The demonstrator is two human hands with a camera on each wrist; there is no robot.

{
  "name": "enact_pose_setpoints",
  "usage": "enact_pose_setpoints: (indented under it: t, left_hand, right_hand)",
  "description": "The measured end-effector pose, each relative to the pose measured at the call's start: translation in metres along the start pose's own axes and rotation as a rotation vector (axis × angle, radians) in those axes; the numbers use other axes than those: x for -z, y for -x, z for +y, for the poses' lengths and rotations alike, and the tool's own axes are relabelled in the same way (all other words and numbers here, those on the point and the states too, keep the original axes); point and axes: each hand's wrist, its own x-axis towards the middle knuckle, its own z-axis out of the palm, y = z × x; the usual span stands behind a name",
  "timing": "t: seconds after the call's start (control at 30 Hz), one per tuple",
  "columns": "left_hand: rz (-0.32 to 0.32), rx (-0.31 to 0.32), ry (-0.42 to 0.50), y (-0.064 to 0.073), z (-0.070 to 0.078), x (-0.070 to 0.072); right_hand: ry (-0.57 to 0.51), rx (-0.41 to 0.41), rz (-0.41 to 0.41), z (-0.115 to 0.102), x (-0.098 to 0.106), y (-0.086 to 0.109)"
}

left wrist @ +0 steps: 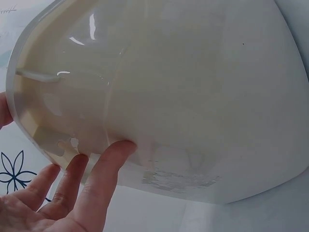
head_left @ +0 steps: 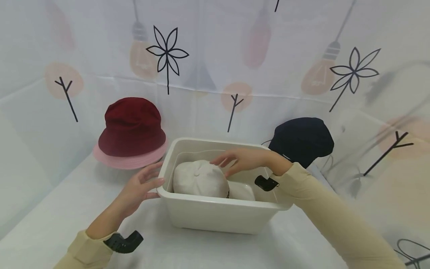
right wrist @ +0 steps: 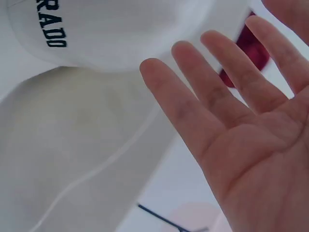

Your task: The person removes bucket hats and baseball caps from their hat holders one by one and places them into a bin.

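Fingers extended: left hand [head_left: 134, 191] touches plastic tub [head_left: 218, 215] at 9 o'clock; right hand [head_left: 248, 158] is beside baseball cap [head_left: 198, 179] at 2 o'clock.

Soft, fairly bright light fills the head view, laying faint grey shadows on the white tabletop [head_left: 295, 243] below the near edge of the tub [head_left: 218, 216]; a blurred grey shadow crosses the backdrop [head_left: 208, 37] at right. The left wrist view is dimmer, small white glare spots marking the tub's glossy wall. In the right wrist view, the red hat [right wrist: 253, 50] looks out of focus.
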Motion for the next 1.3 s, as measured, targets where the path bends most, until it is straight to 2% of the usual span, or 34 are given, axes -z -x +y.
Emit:
enact_pose_setpoints:
  t: [0.3,0.53,0.7,0.83,1.0,1.17,1.3]
  left_hand:
    - [-0.003,0.001,-0.004,0.001,0.001,-0.001]
    - [-0.004,-0.003,-0.004,0.001,0.001,-0.002]
    - [-0.005,-0.006,-0.007,0.001,0.001,-0.002]
    - [0.0,-0.008,-0.01,0.002,0.002,-0.002]
    - [0.0,-0.009,-0.005,0.003,0.002,-0.001]
    - [-0.001,-0.012,-0.004,0.003,0.002,-0.001]
    - [0.001,-0.011,-0.009,0.002,0.001,-0.001]
  right_hand:
    - [-0.041,0.0,0.205,-0.009,0.003,0.055]
    - [-0.04,0.048,0.294,-0.009,-0.003,0.085]
    - [-0.038,0.038,0.369,-0.007,-0.012,0.104]
    - [-0.041,0.028,0.463,-0.007,-0.021,0.117]
    - [-0.018,0.046,0.616,-0.007,-0.032,0.131]
    - [0.072,0.059,0.808,-0.002,-0.044,0.142]
    - [0.1,0.034,0.972,0.004,-0.052,0.151]
